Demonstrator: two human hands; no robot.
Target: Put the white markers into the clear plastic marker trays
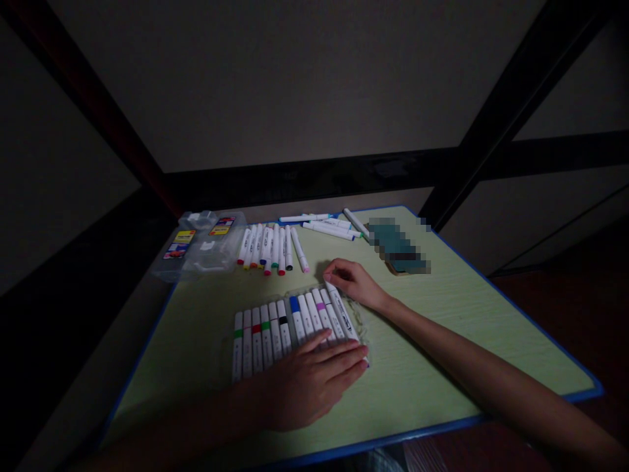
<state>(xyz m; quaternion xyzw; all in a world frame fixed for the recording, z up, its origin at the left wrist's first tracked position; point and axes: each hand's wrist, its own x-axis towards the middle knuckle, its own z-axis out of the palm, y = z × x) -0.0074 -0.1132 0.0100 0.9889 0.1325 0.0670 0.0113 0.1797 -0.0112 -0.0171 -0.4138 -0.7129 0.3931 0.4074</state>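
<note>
A clear plastic case [362, 321] lies near the middle of the table, with white markers [258, 347] side by side in it. Their bands show blue, purple, green, red and black. My left hand [314, 380] rests flat across the lower ends of the markers, fingers stretched out to the right and covering part of the row. At the far end of the rightmost white marker [341, 313], my right hand [352, 280] pinches its tip between thumb and fingers. This marker lies at a slant along the case's right side, its near end under my left fingertips.
Loose markers with coloured ends [268, 246] lie in a row beyond the case. More white markers [327, 229] are heaped at the back edge. Clear plastic boxes [211, 252] with labels stand back left. A phone-like flat object [397, 246], partly pixelated, lies on the green table [442, 341].
</note>
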